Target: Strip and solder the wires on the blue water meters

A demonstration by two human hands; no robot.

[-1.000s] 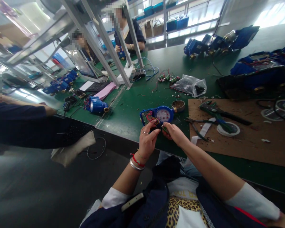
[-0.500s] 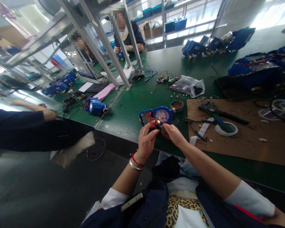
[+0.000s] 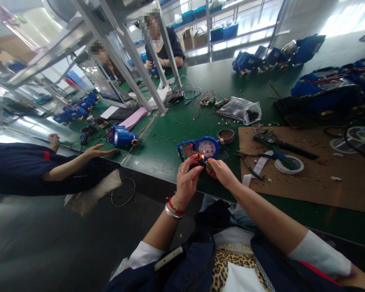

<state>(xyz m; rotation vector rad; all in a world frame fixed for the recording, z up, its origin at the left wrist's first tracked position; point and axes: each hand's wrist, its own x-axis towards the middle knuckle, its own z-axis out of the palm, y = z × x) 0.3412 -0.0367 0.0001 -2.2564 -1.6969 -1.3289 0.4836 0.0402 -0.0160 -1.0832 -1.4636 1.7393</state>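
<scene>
A blue water meter (image 3: 200,148) with an open case, a round dial and red wires lies at the near edge of the green table (image 3: 170,134). My left hand (image 3: 187,180) is closed in a pinch on the red wires at the meter's front. My right hand (image 3: 220,172) is closed round a small green lighter, and a small flame (image 3: 202,157) burns between my two hands, right at the wires.
A brown cardboard sheet (image 3: 322,170) to the right bears pliers (image 3: 249,160), a green-handled tool (image 3: 273,142) and a tape roll (image 3: 288,164). A plastic bag (image 3: 241,110) and more blue meters (image 3: 123,137) lie further off. A person's arm (image 3: 79,160) reaches in at left; two people sit behind.
A small flame has appeared between my hands at the wires. The person on the left has stretched an arm out toward the table edge. My hands have hardly moved.
</scene>
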